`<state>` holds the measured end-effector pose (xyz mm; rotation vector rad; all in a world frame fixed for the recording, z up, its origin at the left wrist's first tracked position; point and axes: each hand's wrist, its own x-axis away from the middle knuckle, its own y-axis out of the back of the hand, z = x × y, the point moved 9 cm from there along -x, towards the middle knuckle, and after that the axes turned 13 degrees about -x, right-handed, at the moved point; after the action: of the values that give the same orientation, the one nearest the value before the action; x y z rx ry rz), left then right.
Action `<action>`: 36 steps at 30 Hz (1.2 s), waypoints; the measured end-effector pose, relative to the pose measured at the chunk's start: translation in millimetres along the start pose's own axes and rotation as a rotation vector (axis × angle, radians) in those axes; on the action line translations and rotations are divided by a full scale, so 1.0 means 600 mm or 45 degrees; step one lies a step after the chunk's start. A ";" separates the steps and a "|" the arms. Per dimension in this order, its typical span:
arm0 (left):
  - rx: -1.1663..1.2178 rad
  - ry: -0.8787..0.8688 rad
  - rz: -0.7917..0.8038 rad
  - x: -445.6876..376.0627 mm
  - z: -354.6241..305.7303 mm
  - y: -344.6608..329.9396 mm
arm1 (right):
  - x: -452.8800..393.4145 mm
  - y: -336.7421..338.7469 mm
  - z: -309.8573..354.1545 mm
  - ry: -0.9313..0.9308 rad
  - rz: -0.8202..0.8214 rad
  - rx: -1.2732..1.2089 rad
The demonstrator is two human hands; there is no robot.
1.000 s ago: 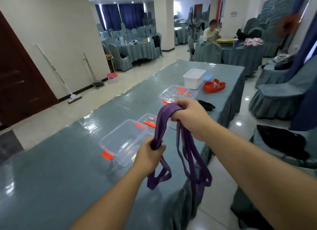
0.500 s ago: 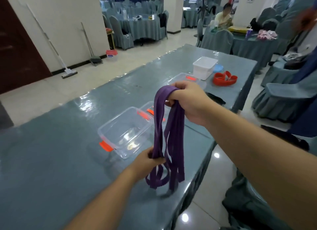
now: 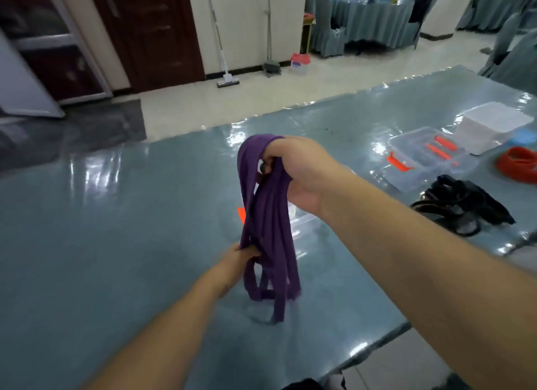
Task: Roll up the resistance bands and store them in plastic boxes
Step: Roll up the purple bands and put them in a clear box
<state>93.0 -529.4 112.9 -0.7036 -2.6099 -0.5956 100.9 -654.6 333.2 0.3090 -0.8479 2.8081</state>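
Observation:
A purple resistance band hangs in several folded loops above the table. My right hand is closed around its top bend. My left hand pinches the strands lower down on their left side. The loops' lower ends reach the tabletop. Behind the band lies a clear plastic box with an orange clip, mostly hidden by the band and my right arm. Another clear box with orange clips stands at the right.
A black band lies in a heap right of my arm. An orange band and a white box sit at the far right. The glossy blue table ends at its right edge, near the floor.
The view has swung left and down. The band's loops now hang together, bunched and lowered onto the table. Both hands keep their hold.

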 end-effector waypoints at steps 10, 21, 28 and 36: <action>-0.408 0.265 -0.221 -0.011 0.058 -0.004 | -0.084 0.272 -0.011 -0.206 -0.054 0.325; -1.171 0.473 -0.249 0.004 0.060 -0.094 | -0.129 0.610 -0.118 -0.327 0.268 1.661; -1.338 0.329 -0.353 -0.014 0.079 -0.154 | -0.106 0.702 -0.186 -0.199 0.257 2.383; -1.211 0.540 -0.332 0.023 0.209 -0.167 | -0.046 0.633 -0.292 -0.131 0.772 2.476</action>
<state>-2.2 -542.1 -16.4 -0.3926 -1.9324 -1.8791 10.7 -870.2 -14.6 0.3914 2.2907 2.9088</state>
